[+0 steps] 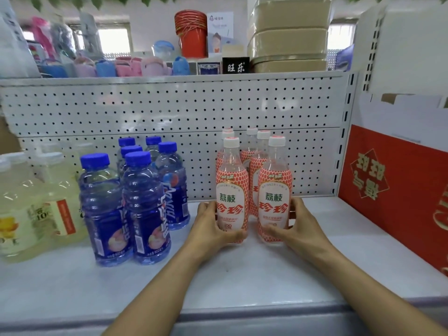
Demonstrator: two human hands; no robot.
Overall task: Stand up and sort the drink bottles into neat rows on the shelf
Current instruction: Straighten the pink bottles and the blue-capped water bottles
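Two clear plastic lychee soda bottles with white caps and orange-red scaly labels are being held upright on the white metal shelf (242, 282), one per hand. The left hand (213, 229) is wrapped around the lower part of the left front lychee bottle (232, 190), thumb across the label front, fingers curled round the far side. The right hand (299, 229) is clamped the same way on the right front lychee bottle (275, 190). Both bottles are standing side by side, just apart, bases on the shelf.

Three more of the same bottles (254, 154) are lined up behind, mostly hidden, so only caps and bits of label can be made out. To the left, a cluster of blue-capped blue drink bottles (135, 190) is standing upright, and pale yellow drink bottles (31, 202) are blurred and cut off at the frame edge. A red printed cardboard box (392, 190) is propped at the right, partly cropped.
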